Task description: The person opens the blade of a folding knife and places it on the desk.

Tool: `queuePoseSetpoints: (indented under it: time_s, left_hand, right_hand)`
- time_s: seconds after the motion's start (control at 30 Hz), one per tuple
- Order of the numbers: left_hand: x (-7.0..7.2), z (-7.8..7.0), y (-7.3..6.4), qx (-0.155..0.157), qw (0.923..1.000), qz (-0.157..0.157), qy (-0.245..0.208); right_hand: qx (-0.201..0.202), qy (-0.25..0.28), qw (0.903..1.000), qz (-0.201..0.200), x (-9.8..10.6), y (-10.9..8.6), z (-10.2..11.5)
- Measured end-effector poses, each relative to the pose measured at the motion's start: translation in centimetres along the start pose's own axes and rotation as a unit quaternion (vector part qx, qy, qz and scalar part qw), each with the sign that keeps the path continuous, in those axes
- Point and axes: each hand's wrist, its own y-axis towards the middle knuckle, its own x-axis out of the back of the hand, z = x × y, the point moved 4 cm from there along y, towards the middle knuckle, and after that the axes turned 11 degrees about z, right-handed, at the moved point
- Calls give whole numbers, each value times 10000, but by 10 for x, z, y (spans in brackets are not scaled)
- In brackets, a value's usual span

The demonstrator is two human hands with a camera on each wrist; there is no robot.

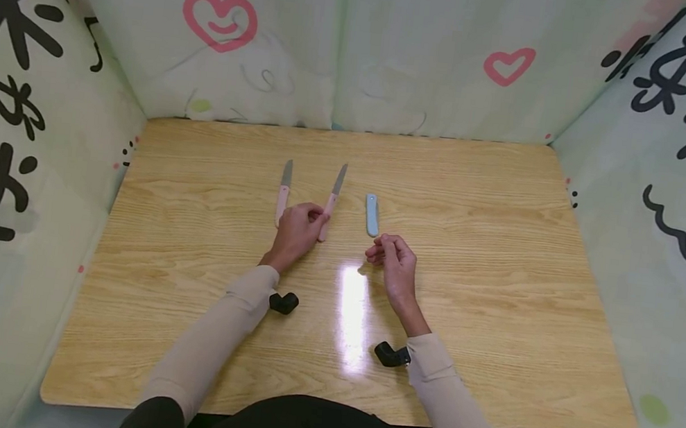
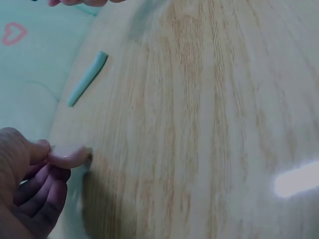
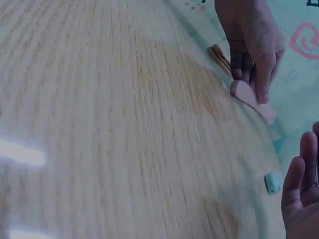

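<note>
My left hand (image 1: 300, 234) pinches the pink handle of a knife (image 1: 329, 209) between thumb and fingers, its grey blade pointing away from me. In the left wrist view that handle (image 2: 67, 157) sticks out past the thumb. A second pink-handled knife (image 1: 283, 197) lies just left of this hand, blade also pointing away. On the right, a light blue folding knife (image 1: 371, 215) lies on the table with no blade showing. Close to its near end is my right hand (image 1: 397, 265), fingers loosely bent and holding nothing. The right wrist view shows the blue knife (image 3: 272, 183) beside those fingers.
The wooden table (image 1: 498, 293) has cloth walls (image 1: 397, 52) with drawn hearts and writing behind it and at both sides. A bright light reflection (image 1: 353, 320) lies between the forearms. A black camera mount (image 1: 392, 355) sits at each wrist.
</note>
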Motion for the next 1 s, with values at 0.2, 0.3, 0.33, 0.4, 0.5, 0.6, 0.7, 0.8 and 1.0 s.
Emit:
queuePoseSetpoints:
  time_s: [0.2,0.3,0.33,0.4,0.5,0.6,0.7,0.8,1.0]
  left_hand:
    - [-4,1,7,262,9960,-43,852]
    - [-6,-1,10,267,9915,16,1272]
    - [-6,-1,11,271,9909,23,1321]
    - [-7,-1,12,291,9906,19,1336]
    - [-7,-1,13,283,9909,-13,1315]
    - [-7,-2,15,269,9911,-42,1302]
    - [-6,-2,16,270,9908,-54,1328]
    - [-6,-1,17,276,9907,-48,1330]
    - [-6,0,18,303,9913,-28,1281]
  right_hand:
    - [-70,-6,10000,-23,1,0,-1]
    - [-82,-6,10000,-38,0,0,1]
    - [-81,-9,10000,-36,0,0,1]
    - [-93,-18,10000,-30,0,0,2]
    - [-108,-68,9999,-22,0,0,2]
    - [-132,-102,9999,-23,0,0,2]
    - [-186,-107,9998,-19,0,0,1]
    - [-241,-77,9997,-22,1,0,1]
    - [-342,-88,9994,-36,2,2,-3]
